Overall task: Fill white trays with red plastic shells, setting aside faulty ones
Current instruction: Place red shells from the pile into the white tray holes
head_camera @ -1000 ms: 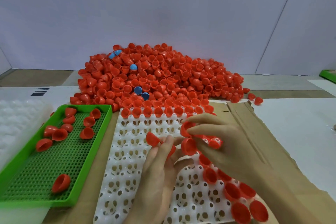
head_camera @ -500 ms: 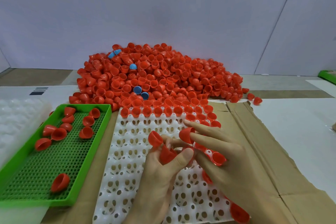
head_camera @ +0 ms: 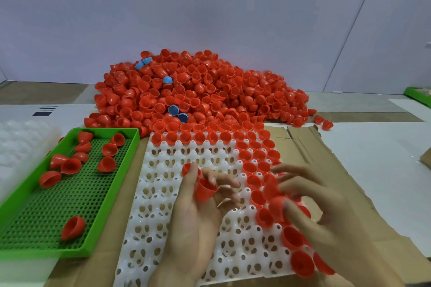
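A white tray (head_camera: 161,184) with round pockets lies in front of me. Red shells fill its far row and several columns on its right side. My left hand (head_camera: 198,219) hovers palm-up over the tray's middle and holds two red shells (head_camera: 205,190) among its fingers. My right hand (head_camera: 319,214) is over the tray's right side, pinching a red shell (head_camera: 276,207) at its fingertips just above a pocket. A big heap of red shells (head_camera: 198,95) lies behind the tray.
A green perforated tray (head_camera: 70,196) at the left holds several loose red shells. A few blue shells (head_camera: 173,110) sit in the heap. Stacked white trays (head_camera: 21,147) stand at far left. Brown cardboard (head_camera: 326,163) lies under the tray. Another green tray (head_camera: 418,95) is at the far right edge.
My right hand moved right and nearer with one shell, away from my left hand. My left hand stays over the tray's middle, still holding shells.
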